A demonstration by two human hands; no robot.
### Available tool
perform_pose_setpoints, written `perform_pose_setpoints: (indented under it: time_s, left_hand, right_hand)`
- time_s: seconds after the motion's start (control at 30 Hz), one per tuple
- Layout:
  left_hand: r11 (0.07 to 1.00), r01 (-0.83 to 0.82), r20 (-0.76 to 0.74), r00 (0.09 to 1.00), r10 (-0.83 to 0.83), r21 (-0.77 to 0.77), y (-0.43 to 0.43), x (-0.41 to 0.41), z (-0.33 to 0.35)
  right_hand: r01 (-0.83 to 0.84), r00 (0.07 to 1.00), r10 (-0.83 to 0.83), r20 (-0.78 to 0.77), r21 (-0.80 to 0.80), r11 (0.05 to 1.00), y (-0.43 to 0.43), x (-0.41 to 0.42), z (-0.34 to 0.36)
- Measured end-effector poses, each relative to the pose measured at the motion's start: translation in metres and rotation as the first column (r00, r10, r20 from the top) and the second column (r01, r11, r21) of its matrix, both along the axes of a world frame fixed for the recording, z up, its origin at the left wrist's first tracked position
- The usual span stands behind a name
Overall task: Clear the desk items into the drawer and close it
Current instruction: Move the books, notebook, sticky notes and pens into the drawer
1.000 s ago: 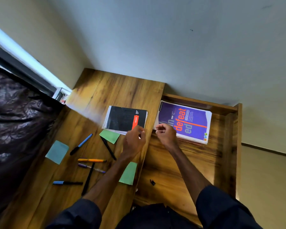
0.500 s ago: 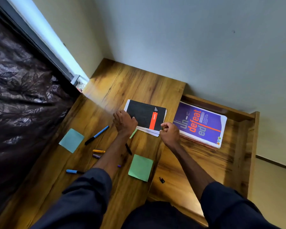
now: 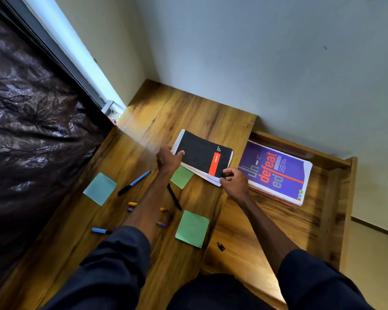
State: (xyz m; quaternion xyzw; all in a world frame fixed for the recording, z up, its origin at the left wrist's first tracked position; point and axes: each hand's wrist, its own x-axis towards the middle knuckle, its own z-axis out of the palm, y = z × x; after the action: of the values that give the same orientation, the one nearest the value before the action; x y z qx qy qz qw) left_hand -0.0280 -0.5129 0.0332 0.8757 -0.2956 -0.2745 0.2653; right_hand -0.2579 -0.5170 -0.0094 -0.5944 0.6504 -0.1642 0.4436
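Note:
A black spiral notebook [image 3: 202,154] with a red stripe lies on the wooden desk [image 3: 188,110] near its right edge. My left hand [image 3: 167,159] grips its near-left corner, thumb on the cover. My right hand [image 3: 234,182] pinches its near-right corner, which is raised a little off the desk. To the right, the open wooden drawer [image 3: 336,198] holds a purple book [image 3: 276,173]. Several pens, such as a blue one [image 3: 134,182] and a black one [image 3: 174,196], lie on the desk. Sticky pads also lie there: a blue pad [image 3: 100,188] and two green pads [image 3: 181,176] [image 3: 192,228].
A small dark object [image 3: 220,246] rests on the drawer bottom near me. A dark patterned curtain [image 3: 31,130] hangs along the desk's left side. The wall [image 3: 255,63] stands right behind the desk and drawer.
My left hand moved from the notebook's near edge to its near-left corner and took hold. My right hand closed on the near-right corner. The camera view shifted left and up.

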Motion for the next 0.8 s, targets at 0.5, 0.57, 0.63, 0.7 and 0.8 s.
perform_pose_setpoints:
  time_s: [0.5, 0.57, 0.63, 0.7, 0.8]
  left_hand:
    - [0.975, 0.01, -0.699, 0.695, -0.166, -0.221, 0.015, -0.001, 0.029]
    - [0.974, 0.028, -0.698, 0.694, -0.18, -0.224, 0.015, -0.005, 0.028]
    - [0.974, 0.064, -0.656, 0.73, -0.194, -0.217, 0.012, -0.016, 0.029]
    - [0.958, 0.181, -0.536, 0.799, -0.274, -0.221, 0.011, -0.032, 0.034]
    - [0.914, 0.365, -0.314, 0.86, -0.403, -0.174, 0.01, -0.06, 0.028]
  right_hand:
    - [0.146, 0.801, -0.375, 0.466, 0.455, 0.878, -0.016, -0.038, 0.0]
    - [0.124, 0.703, -0.438, 0.56, 0.511, 0.851, -0.015, -0.047, 0.01]
    - [0.135, 0.634, -0.469, 0.615, 0.509, 0.85, -0.016, -0.06, 0.016]
    - [0.206, 0.626, -0.46, 0.629, 0.436, 0.876, -0.016, -0.075, 0.02]
    - [0.325, 0.606, -0.505, 0.615, 0.388, 0.863, -0.007, -0.105, 0.02]
